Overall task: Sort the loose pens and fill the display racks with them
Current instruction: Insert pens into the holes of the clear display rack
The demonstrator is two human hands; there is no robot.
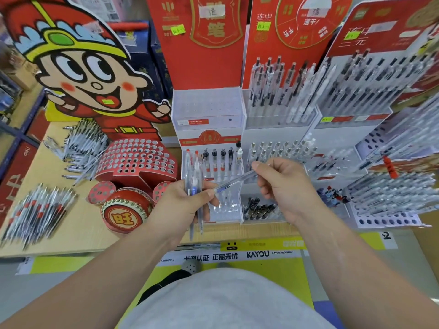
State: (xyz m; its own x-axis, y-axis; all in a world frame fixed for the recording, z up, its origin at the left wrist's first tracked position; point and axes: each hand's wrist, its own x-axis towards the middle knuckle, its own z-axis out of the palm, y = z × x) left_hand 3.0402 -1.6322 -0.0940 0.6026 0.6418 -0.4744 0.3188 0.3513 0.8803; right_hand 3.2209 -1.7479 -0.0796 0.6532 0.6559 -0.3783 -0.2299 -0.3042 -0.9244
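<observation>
Fingers [260, 167] of the right hand [285, 186] pinch the upper end of a clear-barrelled pen with blue ink [235, 182], which slants down to the thumb of the left hand [183, 205]. That hand's fingers curl round an upright bunch of clear plastic pens [196, 167]. Just behind stands a white tiered display rack [209, 105] with a few pens in its front row. Heaps of loose pens [40, 210] lie on the pale wooden table [78, 233] at left.

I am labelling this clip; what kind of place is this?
Most likely a stationery shop: red display racks hold rows of pens, green price stickers mark them, and loose pens lie piled beside a cartoon cardboard stand.
</observation>
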